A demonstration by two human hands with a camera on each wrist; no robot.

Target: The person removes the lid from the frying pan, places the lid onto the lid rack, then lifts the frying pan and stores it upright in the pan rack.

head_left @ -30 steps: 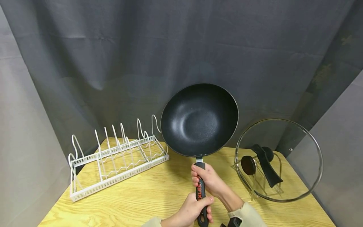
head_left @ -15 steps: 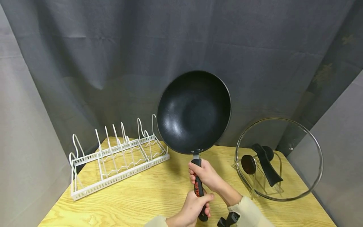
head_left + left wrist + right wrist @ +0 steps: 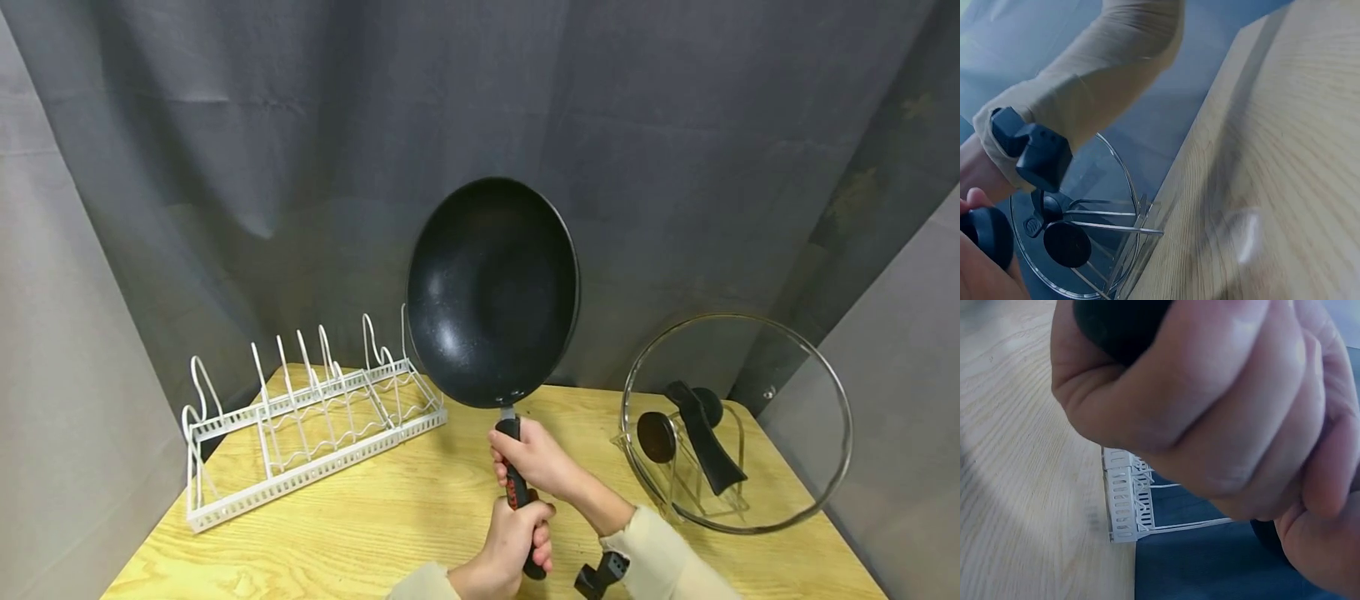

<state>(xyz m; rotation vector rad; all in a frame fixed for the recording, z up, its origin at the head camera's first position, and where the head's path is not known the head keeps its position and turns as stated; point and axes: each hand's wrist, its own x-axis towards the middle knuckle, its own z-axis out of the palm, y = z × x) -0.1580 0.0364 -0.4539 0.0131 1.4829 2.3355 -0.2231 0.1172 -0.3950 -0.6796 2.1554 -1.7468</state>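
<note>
A black wok (image 3: 491,292) is held up above the table, its inside facing me and its black handle (image 3: 513,487) pointing down toward me. My right hand (image 3: 536,454) grips the handle near the pan, with fingers wrapped round it. Lower down, my left hand (image 3: 510,537) grips the same handle near its end. In the right wrist view the curled fingers of the right hand (image 3: 1210,406) fill much of the picture. The handle's end (image 3: 991,234) shows in the left wrist view beside part of the left hand (image 3: 985,275).
A white wire rack (image 3: 315,442) stands on the wooden table (image 3: 360,542) at the left, just beside the wok. To the right, a glass lid (image 3: 795,433) with a metal rim leans in a wire stand (image 3: 697,492). Grey curtains (image 3: 480,92) hang behind.
The wok has risen and shifted left, and it has turned so that it looks narrower. Both hands have moved slightly left with the handle, keeping their grip.
</note>
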